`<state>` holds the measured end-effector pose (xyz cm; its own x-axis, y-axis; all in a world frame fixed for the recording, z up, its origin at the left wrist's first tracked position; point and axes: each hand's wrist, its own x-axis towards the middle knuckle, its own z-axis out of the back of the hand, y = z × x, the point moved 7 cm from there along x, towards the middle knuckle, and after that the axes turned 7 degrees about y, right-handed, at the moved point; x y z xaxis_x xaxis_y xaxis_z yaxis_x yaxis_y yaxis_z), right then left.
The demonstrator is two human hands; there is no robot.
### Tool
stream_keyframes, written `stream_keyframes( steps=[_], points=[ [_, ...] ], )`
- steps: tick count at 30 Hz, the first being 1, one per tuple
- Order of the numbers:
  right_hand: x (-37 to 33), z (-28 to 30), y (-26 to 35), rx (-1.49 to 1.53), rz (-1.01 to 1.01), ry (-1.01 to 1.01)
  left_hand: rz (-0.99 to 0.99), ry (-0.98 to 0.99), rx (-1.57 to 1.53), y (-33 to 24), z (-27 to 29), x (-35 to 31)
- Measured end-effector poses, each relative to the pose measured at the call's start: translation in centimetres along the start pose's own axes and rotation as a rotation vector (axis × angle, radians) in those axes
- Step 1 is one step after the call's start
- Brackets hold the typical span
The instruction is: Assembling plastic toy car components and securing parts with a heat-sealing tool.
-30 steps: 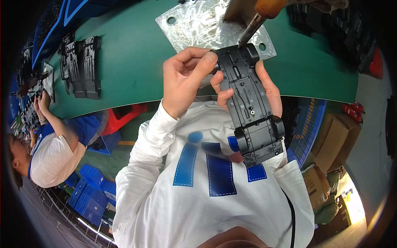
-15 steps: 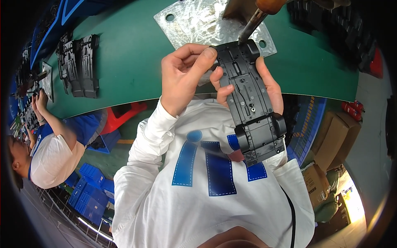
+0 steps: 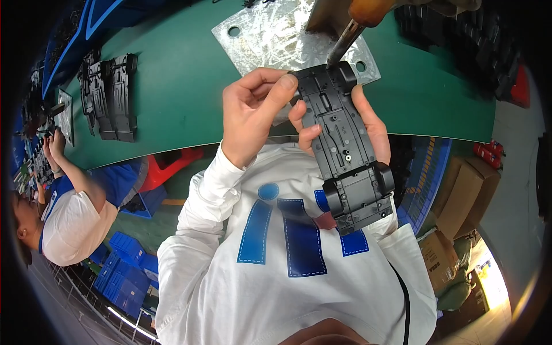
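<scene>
A long black plastic toy-car chassis point(image 3: 343, 138) is held up in front of my chest, its ribbed underside showing and its far end raised over the bench edge. My left hand point(image 3: 253, 112) pinches the far left corner between thumb and fingers. Wrapped around the chassis from beneath, my right hand point(image 3: 372, 123) shows fingers at both long sides; its palm is hidden. A tool with an orange-brown handle point(image 3: 370, 11) and a metal shaft point(image 3: 345, 43) slants down from above. Its tip meets, or nearly meets, the chassis's far edge; contact is unclear.
Behind the chassis lies a scratched metal plate point(image 3: 264, 37) with a brown bracket point(image 3: 325, 20) on the green bench point(image 3: 178, 75). Several black chassis point(image 3: 109, 95) stand at left, and dark parts point(image 3: 448, 49) at far right. A co-worker point(image 3: 80, 221) sits at left; cardboard boxes point(image 3: 466, 192) stand at right.
The chassis and both hands sit slightly farther left in the view. The tool tip stays by the chassis's far edge, and both hands keep their hold.
</scene>
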<state>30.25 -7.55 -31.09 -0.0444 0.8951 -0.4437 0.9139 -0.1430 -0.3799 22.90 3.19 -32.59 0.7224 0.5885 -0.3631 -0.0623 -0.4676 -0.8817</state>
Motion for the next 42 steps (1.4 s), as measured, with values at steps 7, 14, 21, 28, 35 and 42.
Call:
stream_keyframes(
  steps=[7, 14, 21, 28, 35, 42],
  points=[
    [0.00, 0.14, 0.17, -0.050, 0.004, -0.001, -0.013, -0.003, 0.029, -0.24, -0.16, -0.06],
    [-0.21, -0.06, 0.13, -0.031, 0.005, -0.004, -0.062, -0.021, 0.107, -0.68, -0.65, 0.06],
    [-0.04, -0.20, -0.04, -0.051, -0.005, 0.030, -0.046, -0.016, 0.103, -0.56, -0.51, -0.05],
    [-0.04, -0.46, -0.12, -0.057, -0.021, 0.064, -0.061, -0.022, 0.102, -0.55, -0.53, -0.02],
    [-0.19, -0.45, -0.07, -0.055, -0.030, 0.067, -0.055, 0.001, 0.107, -0.53, -0.60, -0.05],
    [-0.11, -0.53, 0.06, -0.056, -0.002, 0.060, -0.066, -0.008, 0.119, -0.55, -0.57, -0.05]
  ],
)
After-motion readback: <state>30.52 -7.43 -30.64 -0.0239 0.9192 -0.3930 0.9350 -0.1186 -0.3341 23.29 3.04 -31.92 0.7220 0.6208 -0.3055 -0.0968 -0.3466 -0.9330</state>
